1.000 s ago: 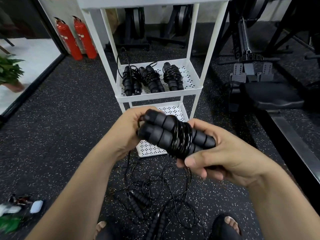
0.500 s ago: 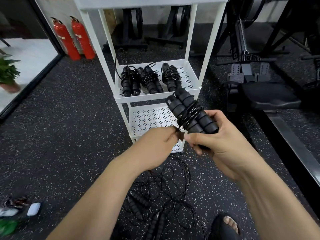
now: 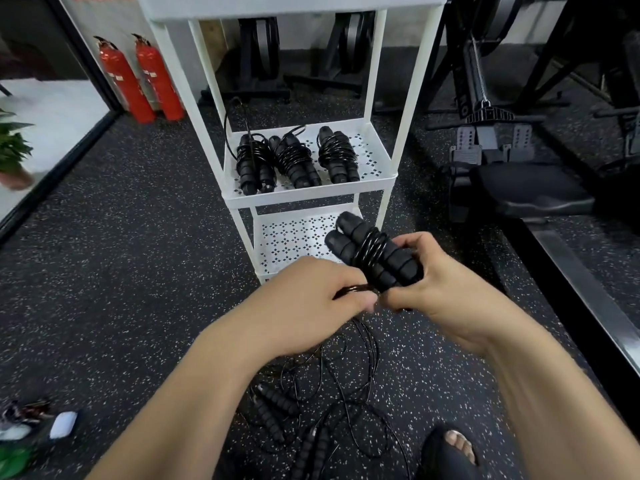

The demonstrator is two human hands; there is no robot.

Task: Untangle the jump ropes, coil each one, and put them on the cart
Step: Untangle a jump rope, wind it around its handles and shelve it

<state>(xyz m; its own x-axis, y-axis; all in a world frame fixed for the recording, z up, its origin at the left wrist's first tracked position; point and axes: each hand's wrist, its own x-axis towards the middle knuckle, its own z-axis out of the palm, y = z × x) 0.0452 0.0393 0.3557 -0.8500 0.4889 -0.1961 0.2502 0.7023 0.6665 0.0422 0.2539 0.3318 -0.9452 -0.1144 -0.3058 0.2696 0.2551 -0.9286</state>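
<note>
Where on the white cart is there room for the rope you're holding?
The lower shelf, behind the held rope, looks bare where it shows. The middle shelf has a free strip between the rightmost bundle and its right rim; its left and middle are crowded. Tangled ropes clutter the floor below.

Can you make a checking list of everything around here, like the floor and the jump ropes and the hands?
Surface: speckled black floor; white cart stands on it.
Job's things: three coiled ropes on the cart's middle shelf; held rope, coiled; tangled ropes on the floor.
Clutter: small white item and bits, bottom left.
Grips: right hand grips the held rope's handles; left hand pinches its cord.
Cables: nothing seen beyond rope cords.
Surroundings: fire extinguishers, gym machine, potted plant.
</note>
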